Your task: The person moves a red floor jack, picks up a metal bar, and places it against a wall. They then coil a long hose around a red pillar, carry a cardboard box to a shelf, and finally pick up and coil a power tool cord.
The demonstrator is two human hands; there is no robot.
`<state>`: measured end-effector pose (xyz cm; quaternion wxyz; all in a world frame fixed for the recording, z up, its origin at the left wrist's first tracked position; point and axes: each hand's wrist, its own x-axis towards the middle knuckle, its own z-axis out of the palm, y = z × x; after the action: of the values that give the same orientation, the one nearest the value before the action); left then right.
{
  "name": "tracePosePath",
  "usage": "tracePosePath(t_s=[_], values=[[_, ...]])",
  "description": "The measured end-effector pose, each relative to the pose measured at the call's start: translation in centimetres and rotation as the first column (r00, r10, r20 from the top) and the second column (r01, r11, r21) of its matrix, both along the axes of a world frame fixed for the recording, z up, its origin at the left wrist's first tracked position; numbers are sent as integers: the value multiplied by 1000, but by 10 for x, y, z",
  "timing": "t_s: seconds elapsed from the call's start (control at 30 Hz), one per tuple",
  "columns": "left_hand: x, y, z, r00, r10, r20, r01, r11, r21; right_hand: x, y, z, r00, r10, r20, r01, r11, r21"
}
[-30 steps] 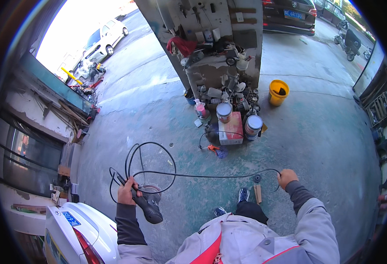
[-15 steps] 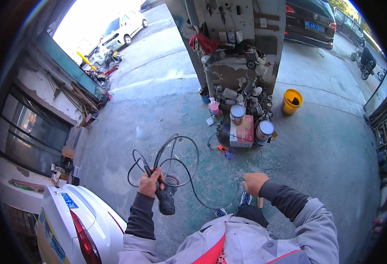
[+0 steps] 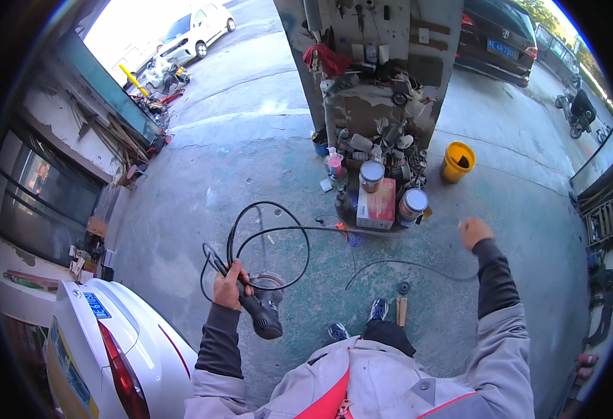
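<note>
My left hand is closed around loops of black power cord and the cord end of a dark handheld power tool, which looks like a sander or polisher. The tool hangs beside that hand, its round head partly seen past the fingers. Out to the right, my right hand is raised and closed, smeared by motion. A stretch of the cord runs across from the left-hand loops to it, and another length sags in a curve below it.
Paint cans and a red-and-white box stand ahead by a cluttered pillar, a yellow bucket to their right. A wooden-handled tool is near my feet. A white car is close on my left.
My right hand has swung outward to the right and forward, drawing the cord across. The left hand keeps the tool and loops, shifted slightly left.
</note>
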<state>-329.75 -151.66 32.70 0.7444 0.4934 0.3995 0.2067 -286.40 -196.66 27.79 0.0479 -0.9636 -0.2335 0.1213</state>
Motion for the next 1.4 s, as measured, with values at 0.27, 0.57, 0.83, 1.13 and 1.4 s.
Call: tracePosePath(t_s=[0.27, 0.57, 0.83, 1.13, 1.4], values=[[-16, 21, -24, 981, 85, -175, -52, 981, 185, -141, -10, -70, 526, 398, -751, -371, 903, 218], [-95, 43, 22, 944, 327, 36, -328, 944, 30, -70, 137, 147, 746, 649, -148, -425, 635, 645], [-199, 29, 64, 874, 484, 34, -466, 818, 338, 49, 270, 219, 738, 17, 675, -504, 679, 534], [-293, -6, 16, 715, 680, -165, -657, 733, 176, -192, 243, -55, 365, 756, -543, -775, 570, 273], [-317, -3, -12, 645, 733, -217, -741, 669, 59, -206, 283, 99, 170, 927, -334, -777, 334, 534]])
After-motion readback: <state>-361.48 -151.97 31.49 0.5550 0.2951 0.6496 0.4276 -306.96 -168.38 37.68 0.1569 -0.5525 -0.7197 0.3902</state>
